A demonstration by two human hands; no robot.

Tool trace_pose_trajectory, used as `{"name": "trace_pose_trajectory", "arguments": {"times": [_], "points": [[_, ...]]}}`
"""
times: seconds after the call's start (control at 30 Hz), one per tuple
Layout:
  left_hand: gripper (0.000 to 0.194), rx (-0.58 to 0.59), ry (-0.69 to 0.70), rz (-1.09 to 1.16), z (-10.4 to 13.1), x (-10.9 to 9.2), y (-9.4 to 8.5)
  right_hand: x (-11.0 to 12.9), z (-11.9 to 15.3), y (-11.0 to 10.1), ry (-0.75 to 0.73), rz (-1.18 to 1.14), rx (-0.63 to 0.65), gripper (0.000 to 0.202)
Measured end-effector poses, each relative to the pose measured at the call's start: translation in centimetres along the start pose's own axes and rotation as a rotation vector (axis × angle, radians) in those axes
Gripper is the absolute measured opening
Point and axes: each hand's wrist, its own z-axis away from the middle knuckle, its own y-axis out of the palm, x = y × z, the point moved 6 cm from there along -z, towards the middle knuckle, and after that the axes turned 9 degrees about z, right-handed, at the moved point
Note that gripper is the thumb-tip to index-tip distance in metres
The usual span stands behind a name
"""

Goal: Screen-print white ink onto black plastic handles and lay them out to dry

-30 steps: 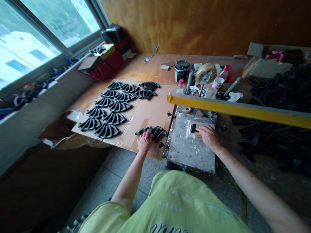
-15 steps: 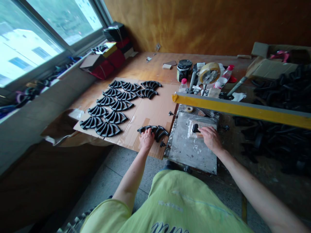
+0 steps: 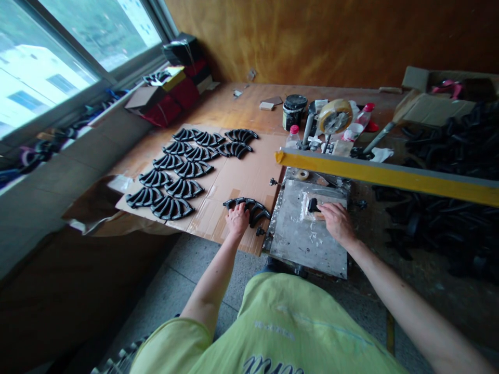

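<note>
My left hand (image 3: 237, 220) is closed over a short row of black curved handle-like pieces (image 3: 255, 210) on the cardboard sheet (image 3: 230, 182). Its fingers are around the left part of the row and hide some of it. Over the grey metal plate (image 3: 304, 244), my right hand (image 3: 338, 223) grips one black piece (image 3: 313, 205) by its right end. That piece sits at a pale, clear-edged patch (image 3: 307, 214) on the plate. Several fan-shaped groups of the same black pieces (image 3: 183, 188) lie in rows on the cardboard's left side.
A yellow-edged bar (image 3: 374, 174) crosses above the plate's far side. Behind it stand a black tub (image 3: 294, 111), a tape roll (image 3: 335, 118) and bottles (image 3: 292, 136). A dark heap of black pieces (image 3: 440, 234) lies on the right. Boxes (image 3: 163, 106) stand by the window.
My left hand has shifted slightly right, and the pieces under it now sit closer to those beside them. My right hand stays at the plate with its piece.
</note>
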Motion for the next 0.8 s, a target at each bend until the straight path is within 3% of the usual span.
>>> {"name": "trace_pose_trajectory", "arguments": {"times": [0.27, 0.43, 0.53, 0.67, 0.8], "points": [[0.076, 0.049, 0.153, 0.057, 2.1, -0.4, 1.4, -0.2, 0.3, 0.5, 0.029, -0.007, 0.024, 0.037], [0.061, 0.015, 0.155, 0.045, 2.4, 0.0, 2.4, 0.0, 0.3, 0.5, 0.024, 0.011, 0.006, 0.036], [0.062, 0.005, 0.171, 0.065, 2.1, 0.6, 2.7, 0.1, 0.3, 0.6, 0.031, 0.030, -0.005, 0.037], [0.062, -0.024, 0.216, 0.059, -0.5, 1.9, 2.6, 0.2, 0.4, 0.7, 0.071, 0.029, -0.042, 0.039], [0.061, -0.036, 0.264, 0.039, -7.1, 2.8, 1.8, 0.2, 0.4, 0.7, 0.135, 0.007, -0.060, 0.045]]}}
